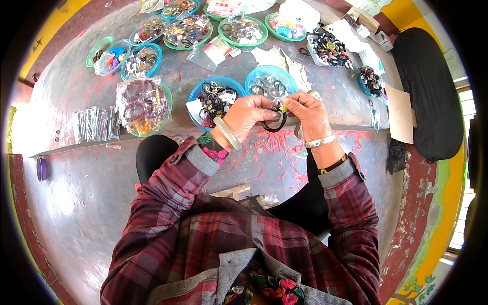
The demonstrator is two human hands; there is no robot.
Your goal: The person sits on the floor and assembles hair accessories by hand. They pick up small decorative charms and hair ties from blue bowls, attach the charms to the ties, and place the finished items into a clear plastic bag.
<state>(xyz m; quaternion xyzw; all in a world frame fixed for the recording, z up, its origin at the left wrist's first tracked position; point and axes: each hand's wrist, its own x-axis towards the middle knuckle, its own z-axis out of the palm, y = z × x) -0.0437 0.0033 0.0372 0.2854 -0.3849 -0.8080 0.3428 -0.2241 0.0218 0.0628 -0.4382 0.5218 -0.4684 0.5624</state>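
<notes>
Left hand point(247, 116) fingers pinched shut on black hair tie point(275, 123) | right hand point(306, 113) fingertips closed on same tie, small yellow charm point(283, 108) at its 12 o'clock | judged mid-assembly | blue bowl of hair ties point(213, 99) at 10 o'clock holds many more | pink scraps point(272, 147) below at 6 o'clock.

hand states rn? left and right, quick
Left hand: closed, fingers pinching the black hair tie.
Right hand: closed, fingers gripping the same hair tie at its small yellow charm.
</notes>
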